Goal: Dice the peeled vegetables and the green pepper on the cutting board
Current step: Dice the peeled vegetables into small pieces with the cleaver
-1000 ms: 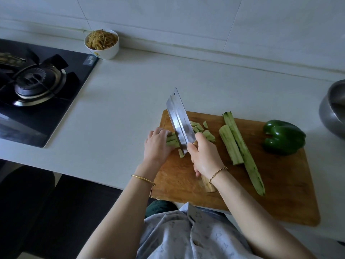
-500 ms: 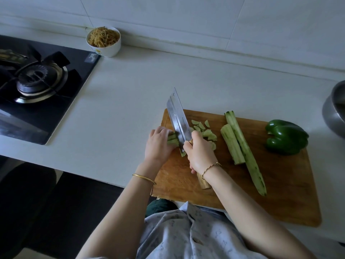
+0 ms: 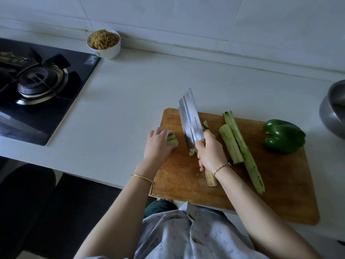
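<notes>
grip of right hand (image 3: pixel 211 155) clamps cleaver (image 3: pixel 190 124), blade pointing away; left hand (image 3: pixel 158 144) apparently holds vegetable stub (image 3: pixel 173 141).

A whole green pepper (image 3: pixel 283 136) sits at the right end of the wooden board (image 3: pixel 280 193). A long strip (image 3: pixel 246 156) and a short strip (image 3: pixel 230 144), both peeled, lie touching side by side mid-board. Diced bits (image 3: pixel 206 124) and a stub (image 3: pixel 172 140) lie near the left end.

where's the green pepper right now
In the head view the green pepper sits at the far right end of the cutting board, just right of the peeled vegetable pieces, near the metal bowl.
</notes>
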Demonstrator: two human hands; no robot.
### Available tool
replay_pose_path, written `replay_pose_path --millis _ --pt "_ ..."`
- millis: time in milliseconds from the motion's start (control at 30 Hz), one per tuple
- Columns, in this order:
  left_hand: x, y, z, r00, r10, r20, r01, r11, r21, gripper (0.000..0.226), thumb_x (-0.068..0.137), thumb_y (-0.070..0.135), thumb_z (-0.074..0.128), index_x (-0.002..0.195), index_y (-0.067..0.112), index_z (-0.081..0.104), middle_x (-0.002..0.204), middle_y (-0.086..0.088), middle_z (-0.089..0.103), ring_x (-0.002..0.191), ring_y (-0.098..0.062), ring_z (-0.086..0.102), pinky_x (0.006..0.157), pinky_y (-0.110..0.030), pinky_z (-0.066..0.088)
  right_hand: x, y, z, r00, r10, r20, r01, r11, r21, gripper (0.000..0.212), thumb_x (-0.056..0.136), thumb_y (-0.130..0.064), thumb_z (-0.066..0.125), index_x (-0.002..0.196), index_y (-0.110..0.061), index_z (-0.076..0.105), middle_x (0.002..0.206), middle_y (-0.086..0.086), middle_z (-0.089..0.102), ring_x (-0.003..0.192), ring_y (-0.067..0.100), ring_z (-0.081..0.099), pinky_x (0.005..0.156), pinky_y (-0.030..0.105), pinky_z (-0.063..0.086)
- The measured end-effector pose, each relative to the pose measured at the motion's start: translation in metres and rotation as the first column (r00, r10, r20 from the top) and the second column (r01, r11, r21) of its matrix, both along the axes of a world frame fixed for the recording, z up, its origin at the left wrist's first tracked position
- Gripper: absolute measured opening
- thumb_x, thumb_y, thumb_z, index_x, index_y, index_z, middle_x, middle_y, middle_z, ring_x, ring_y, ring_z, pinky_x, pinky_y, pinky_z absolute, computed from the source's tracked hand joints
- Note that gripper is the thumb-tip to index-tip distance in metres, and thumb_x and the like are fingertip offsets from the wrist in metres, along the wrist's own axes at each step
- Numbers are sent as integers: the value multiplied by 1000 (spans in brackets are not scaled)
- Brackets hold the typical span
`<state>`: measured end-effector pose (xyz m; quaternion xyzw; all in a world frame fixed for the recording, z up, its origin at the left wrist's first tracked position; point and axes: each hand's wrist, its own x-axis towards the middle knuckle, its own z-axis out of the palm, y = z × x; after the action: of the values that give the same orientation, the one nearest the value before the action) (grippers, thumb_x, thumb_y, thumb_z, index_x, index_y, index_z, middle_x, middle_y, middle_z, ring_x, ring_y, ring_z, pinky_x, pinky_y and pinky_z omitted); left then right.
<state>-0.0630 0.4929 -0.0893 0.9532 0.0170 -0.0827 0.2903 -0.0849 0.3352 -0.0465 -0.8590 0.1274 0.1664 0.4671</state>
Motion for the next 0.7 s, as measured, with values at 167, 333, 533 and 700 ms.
replay_pose_path --millis 167,333,533,700 --pt "0 -2 -2 1000 -18 7 18 1000 0 42 86 20 64 127 14 55 133 -2 45 122 -26 34 97 -27 29 -3 -2 4 1000 8 26 -8 1000 26 9 101 -21 40 103 -13 40 69 10 52 40 16 46 34 21 40" --pt "1 -12 -6 998 -21 56 22 1000 -3 42 86 23 66 126 15 56 131 -2 49 120 -23 35 98 -26 29 -6 1 7 998 34 52 -35 999 17 12 101 -22 42 97 -11 42 67 8 52 39 16 45 35 21 40" --pt "0 -12 -12 998 14 64 -14 1000 -7 39 86 26 66 123 14 57 127 -3 49 119 -24 36 97 -28 32 -8 2 9 997 58 60 -58 998 -6 13 101 -22 43 101 -9 44 67 10 53 39 16 47 35 22 40" --pt "1 -11 -12 998 11 60 -10 1000 -13 41 86 25 66 124 14 57 128 -3 49 119 -24 35 98 -29 32 -8 3 9 997 64 40 -63 998 -14 13 101 -21 42 101 -8 44 70 10 53 41 17 48 36 24 42"
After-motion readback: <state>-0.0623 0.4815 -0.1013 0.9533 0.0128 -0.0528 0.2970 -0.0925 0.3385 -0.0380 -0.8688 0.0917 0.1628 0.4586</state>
